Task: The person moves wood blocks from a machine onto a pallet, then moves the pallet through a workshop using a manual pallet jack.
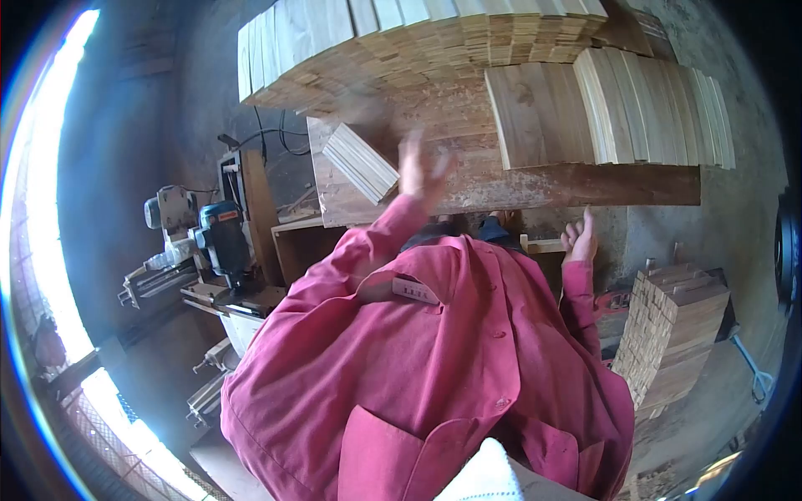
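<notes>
My left hand [424,169] is over the workbench [468,188], just right of a small stack of thin wooden slats [361,164]. It is blurred by motion, but its fingers look spread and nothing shows in them. The slats lie at a slant on the bench's left part. My right hand [580,239] hangs beyond the bench's near edge, below a row of upright wooden boards [614,117]. One finger is stretched out, the others are partly bent, and I see nothing held there.
A long row of stacked wooden pieces [418,37] lines the bench's far side. To the left stand power tools, one a teal and black machine [224,234]. At the right, a tall stack of wood blocks [672,334] stands near a blue handle [756,371].
</notes>
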A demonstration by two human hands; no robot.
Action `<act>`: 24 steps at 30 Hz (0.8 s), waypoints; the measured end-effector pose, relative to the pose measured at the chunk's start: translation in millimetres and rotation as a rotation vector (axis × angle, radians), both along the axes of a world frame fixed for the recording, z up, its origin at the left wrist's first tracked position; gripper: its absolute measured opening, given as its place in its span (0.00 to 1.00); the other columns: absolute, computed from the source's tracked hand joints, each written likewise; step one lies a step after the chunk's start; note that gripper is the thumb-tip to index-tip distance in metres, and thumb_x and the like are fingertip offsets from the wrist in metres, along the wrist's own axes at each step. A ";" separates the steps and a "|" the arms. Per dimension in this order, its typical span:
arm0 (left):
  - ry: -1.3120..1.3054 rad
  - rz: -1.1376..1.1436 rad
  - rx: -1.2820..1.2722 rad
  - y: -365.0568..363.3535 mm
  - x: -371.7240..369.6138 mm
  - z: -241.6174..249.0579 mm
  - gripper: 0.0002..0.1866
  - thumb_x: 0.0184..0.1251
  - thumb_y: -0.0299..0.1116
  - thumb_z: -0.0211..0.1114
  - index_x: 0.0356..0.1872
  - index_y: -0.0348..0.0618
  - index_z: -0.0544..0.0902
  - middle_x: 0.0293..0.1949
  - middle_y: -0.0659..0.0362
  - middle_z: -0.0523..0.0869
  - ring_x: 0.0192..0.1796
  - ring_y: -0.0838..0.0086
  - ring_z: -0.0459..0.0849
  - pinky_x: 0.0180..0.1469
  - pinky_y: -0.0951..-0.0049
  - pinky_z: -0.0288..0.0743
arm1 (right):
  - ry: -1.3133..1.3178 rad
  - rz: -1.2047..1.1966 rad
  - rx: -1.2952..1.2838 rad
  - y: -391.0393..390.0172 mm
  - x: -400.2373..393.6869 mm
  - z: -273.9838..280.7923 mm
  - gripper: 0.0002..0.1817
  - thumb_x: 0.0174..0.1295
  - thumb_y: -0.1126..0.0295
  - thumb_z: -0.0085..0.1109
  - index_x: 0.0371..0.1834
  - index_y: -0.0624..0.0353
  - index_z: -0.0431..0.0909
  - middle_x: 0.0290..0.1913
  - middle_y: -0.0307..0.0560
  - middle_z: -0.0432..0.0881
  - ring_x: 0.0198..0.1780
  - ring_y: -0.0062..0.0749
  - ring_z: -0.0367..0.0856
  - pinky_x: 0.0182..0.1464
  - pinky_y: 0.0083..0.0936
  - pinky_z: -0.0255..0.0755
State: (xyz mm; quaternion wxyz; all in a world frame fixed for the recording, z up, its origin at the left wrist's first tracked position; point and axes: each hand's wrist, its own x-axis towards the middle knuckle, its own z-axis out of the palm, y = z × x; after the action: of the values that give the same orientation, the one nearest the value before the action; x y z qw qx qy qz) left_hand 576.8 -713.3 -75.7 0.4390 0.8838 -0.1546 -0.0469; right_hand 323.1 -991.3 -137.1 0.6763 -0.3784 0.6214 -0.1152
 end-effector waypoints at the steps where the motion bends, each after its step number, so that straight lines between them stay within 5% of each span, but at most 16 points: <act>1: -0.181 0.121 0.039 34.5 8.1 -0.1 0.50 0.56 0.49 0.79 0.74 0.35 0.63 0.68 0.41 0.70 0.68 0.47 0.71 0.70 0.58 0.67 | 0.095 0.032 0.022 9.0 -5.9 -2.4 0.42 0.59 0.37 0.63 0.71 0.53 0.71 0.71 0.46 0.68 0.64 0.41 0.74 0.58 0.34 0.72; 5: 0.358 0.949 0.326 115.8 49.8 -40.4 0.75 0.40 0.75 0.75 0.80 0.35 0.46 0.78 0.40 0.54 0.78 0.47 0.58 0.75 0.50 0.59 | 0.156 0.203 -0.063 62.1 3.9 6.2 0.45 0.54 0.37 0.69 0.68 0.58 0.72 0.64 0.48 0.72 0.60 0.40 0.75 0.53 0.35 0.70; 9: 0.591 1.016 0.485 120.6 92.3 -72.0 0.82 0.32 0.83 0.71 0.81 0.38 0.39 0.80 0.41 0.49 0.79 0.44 0.55 0.75 0.41 0.56 | 0.092 0.299 -0.099 110.3 35.3 5.9 0.44 0.54 0.38 0.69 0.67 0.59 0.72 0.67 0.49 0.72 0.63 0.43 0.73 0.54 0.36 0.69; 10: 0.582 0.966 0.545 114.5 90.6 -58.2 0.82 0.32 0.83 0.71 0.81 0.38 0.38 0.80 0.41 0.50 0.79 0.44 0.55 0.76 0.43 0.55 | 0.053 0.292 -0.332 120.4 38.7 -13.6 0.28 0.55 0.43 0.71 0.30 0.57 0.71 0.32 0.35 0.69 0.33 0.19 0.67 0.31 0.25 0.62; 12: 0.579 0.838 0.596 126.3 93.4 -89.4 0.82 0.34 0.80 0.73 0.81 0.37 0.36 0.80 0.40 0.52 0.79 0.44 0.56 0.77 0.44 0.54 | -0.026 0.292 -0.437 144.4 51.0 19.6 0.23 0.59 0.51 0.71 0.30 0.58 0.71 0.28 0.35 0.69 0.33 0.21 0.67 0.34 0.29 0.64; 13: 0.598 0.777 0.552 140.8 103.2 -106.5 0.79 0.38 0.74 0.75 0.80 0.35 0.36 0.78 0.38 0.53 0.77 0.43 0.59 0.76 0.45 0.56 | -0.058 0.387 -0.403 148.9 50.7 19.6 0.22 0.61 0.54 0.71 0.36 0.63 0.76 0.30 0.36 0.73 0.35 0.23 0.72 0.38 0.29 0.68; 14: 0.592 0.730 0.546 138.4 99.6 -94.9 0.77 0.41 0.70 0.76 0.80 0.35 0.36 0.77 0.36 0.55 0.76 0.43 0.60 0.75 0.46 0.57 | -0.199 0.228 -0.562 168.0 62.9 28.7 0.26 0.60 0.53 0.72 0.45 0.69 0.79 0.31 0.38 0.77 0.35 0.25 0.75 0.42 0.28 0.72; 15: 0.585 0.684 0.538 136.4 95.9 -83.2 0.75 0.43 0.67 0.77 0.80 0.34 0.37 0.76 0.34 0.56 0.75 0.43 0.62 0.75 0.46 0.59 | -0.021 0.390 -0.497 169.9 56.7 43.3 0.32 0.61 0.51 0.72 0.53 0.72 0.79 0.36 0.43 0.82 0.39 0.29 0.78 0.47 0.32 0.74; 17: 0.565 0.614 0.605 135.2 100.2 -89.3 0.74 0.44 0.65 0.77 0.80 0.34 0.37 0.75 0.34 0.57 0.75 0.44 0.63 0.75 0.46 0.58 | 0.033 0.504 -0.327 172.2 48.6 6.7 0.35 0.61 0.48 0.71 0.65 0.60 0.75 0.50 0.46 0.82 0.52 0.30 0.79 0.52 0.27 0.75; 18: 0.668 0.612 0.159 147.0 113.3 -133.2 0.53 0.46 0.56 0.78 0.68 0.40 0.59 0.61 0.44 0.71 0.60 0.52 0.74 0.59 0.50 0.71 | 0.051 0.526 -0.267 174.8 48.4 -0.2 0.37 0.61 0.47 0.70 0.68 0.56 0.73 0.55 0.47 0.81 0.56 0.30 0.80 0.54 0.25 0.75; 20: 0.736 0.442 -0.404 134.1 109.9 -144.3 0.31 0.48 0.46 0.78 0.55 0.48 0.79 0.47 0.55 0.83 0.44 0.62 0.85 0.39 0.56 0.83 | -0.140 0.568 -0.123 189.3 52.8 44.2 0.40 0.63 0.43 0.66 0.65 0.70 0.75 0.60 0.59 0.81 0.61 0.41 0.80 0.60 0.27 0.74; 22: 0.748 0.315 -0.424 96.5 75.2 -64.3 0.31 0.50 0.43 0.76 0.56 0.55 0.75 0.52 0.56 0.79 0.44 0.63 0.83 0.37 0.57 0.81 | -0.235 0.461 0.152 200.5 51.1 27.7 0.32 0.72 0.47 0.57 0.72 0.54 0.72 0.74 0.60 0.67 0.69 0.51 0.73 0.70 0.39 0.68; 24: 0.852 0.192 -0.416 56.4 54.8 -15.0 0.37 0.50 0.43 0.77 0.64 0.57 0.70 0.58 0.58 0.75 0.53 0.63 0.77 0.47 0.58 0.74 | -0.475 0.568 0.104 202.3 46.3 25.5 0.39 0.71 0.51 0.60 0.79 0.56 0.59 0.77 0.59 0.63 0.71 0.50 0.72 0.69 0.45 0.70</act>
State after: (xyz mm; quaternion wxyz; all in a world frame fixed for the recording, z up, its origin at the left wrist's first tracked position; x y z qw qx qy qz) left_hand 631.5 -656.9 -90.7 0.6330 0.6897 0.1152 -0.3323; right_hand 369.4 -789.0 -111.5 0.8248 -0.4638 0.3225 0.0241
